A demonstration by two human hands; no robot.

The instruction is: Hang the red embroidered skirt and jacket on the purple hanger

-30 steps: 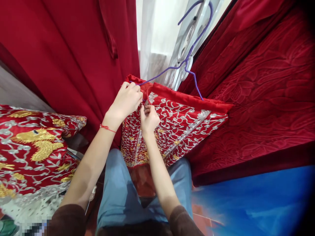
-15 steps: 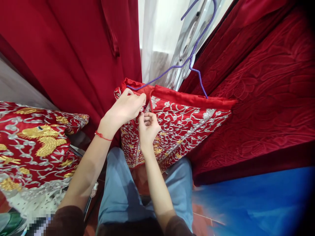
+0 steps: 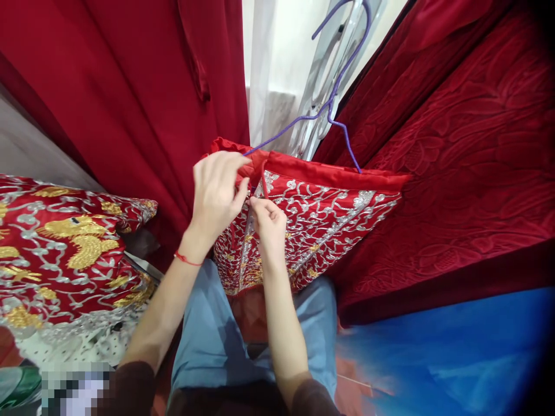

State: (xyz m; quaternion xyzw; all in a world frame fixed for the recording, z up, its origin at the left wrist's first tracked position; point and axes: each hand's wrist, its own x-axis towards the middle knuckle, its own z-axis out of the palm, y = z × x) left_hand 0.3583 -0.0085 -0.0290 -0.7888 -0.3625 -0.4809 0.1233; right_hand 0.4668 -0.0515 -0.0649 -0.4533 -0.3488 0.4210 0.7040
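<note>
A red skirt [image 3: 321, 214], embroidered in silver and gold, hangs by its plain red waistband [image 3: 329, 173] from a purple hanger [image 3: 299, 120]. My left hand [image 3: 217, 188], with a red string bracelet [image 3: 187, 260], is at the skirt's left side by the opening; its thumb and fingers are apart. Just to the right, my right hand [image 3: 269, 222] is closed in a pinch at the edge of that opening. What lies between its fingertips is too small to make out. Part of the skirt's left side is hidden behind my hands.
Dark red curtain-like cloth [image 3: 130, 86] hangs at left, and patterned red velvet [image 3: 455, 202] at right. Another embroidered red garment [image 3: 78, 254] lies at far left above white dotted fabric [image 3: 82, 341]. Blue fabric [image 3: 455, 352] spreads at lower right.
My left hand has loosened from a pinch, its fingers now raised and apart. My right hand keeps its pinch at nearly the same spot. The hanger and skirt have shifted slightly left.
</note>
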